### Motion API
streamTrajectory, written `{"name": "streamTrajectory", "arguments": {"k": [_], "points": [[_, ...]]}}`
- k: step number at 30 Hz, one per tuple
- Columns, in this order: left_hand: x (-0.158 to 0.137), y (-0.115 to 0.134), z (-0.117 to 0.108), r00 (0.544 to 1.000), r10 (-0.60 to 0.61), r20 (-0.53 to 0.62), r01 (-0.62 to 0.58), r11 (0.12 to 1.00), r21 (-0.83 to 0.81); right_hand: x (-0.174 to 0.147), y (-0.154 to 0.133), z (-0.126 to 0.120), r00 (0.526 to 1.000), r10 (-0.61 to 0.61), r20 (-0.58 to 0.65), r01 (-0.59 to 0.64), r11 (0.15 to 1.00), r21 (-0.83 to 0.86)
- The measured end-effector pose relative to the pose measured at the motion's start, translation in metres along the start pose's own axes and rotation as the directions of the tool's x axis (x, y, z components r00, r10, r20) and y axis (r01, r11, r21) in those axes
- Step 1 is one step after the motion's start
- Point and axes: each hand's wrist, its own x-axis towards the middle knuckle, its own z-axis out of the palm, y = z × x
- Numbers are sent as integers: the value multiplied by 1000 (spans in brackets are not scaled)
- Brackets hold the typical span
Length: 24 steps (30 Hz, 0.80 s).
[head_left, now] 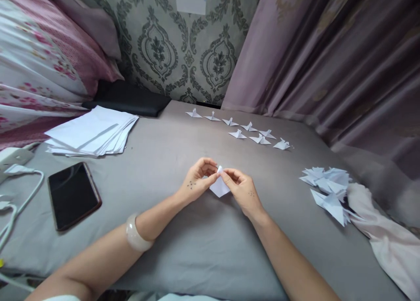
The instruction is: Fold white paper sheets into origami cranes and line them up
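A small piece of folded white paper (220,189) is held between my two hands over the grey cloth-covered table. My left hand (201,178) pinches its upper left side with thumb and fingers. On the other side, my right hand (241,187) grips the upper right, its thumb close to the left thumb. A narrow tip of the paper sticks up between the thumbs, and a pointed lower part hangs below them. The fingers hide the paper's side edges. Farther back, several white origami cranes (230,122) stand in two rows.
A stack of white paper sheets (93,132) lies at the left, before a black flat case (131,98). Nearer are a dark tablet (74,196) and white cables (31,200). At the right, a pile of folded paper pieces (328,183) lies beside a pale cloth (390,231).
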Motion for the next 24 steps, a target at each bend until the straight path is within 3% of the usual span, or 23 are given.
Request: {"name": "streamTrajectory", "arguments": {"k": [3, 6, 10, 15, 20, 24], "points": [[1, 2, 0, 987, -159, 4, 158, 981, -114, 2, 4, 1, 999, 45, -2, -44, 998, 41], [2, 5, 0, 962, -273, -12, 269, 955, -127, 4, 6, 4, 998, 49, -29, -47, 997, 65], [6, 6, -2, 955, -289, -70, 280, 953, -117, 8, 4, 7, 997, 77, 21, -78, 993, 88], [23, 8, -10, 950, -255, -181, 261, 965, 11, 23, 2, 0, 948, 205, 245, -216, 976, 19], [50, 3, -25, 942, -319, -109, 334, 923, 189, 48, 14, 0, 971, 212, 107, -205, 976, -76], [62, -11, -39, 964, -244, -110, 265, 924, 277, 64, 26, 3, 998, 51, -26, -56, 968, -245]]}}
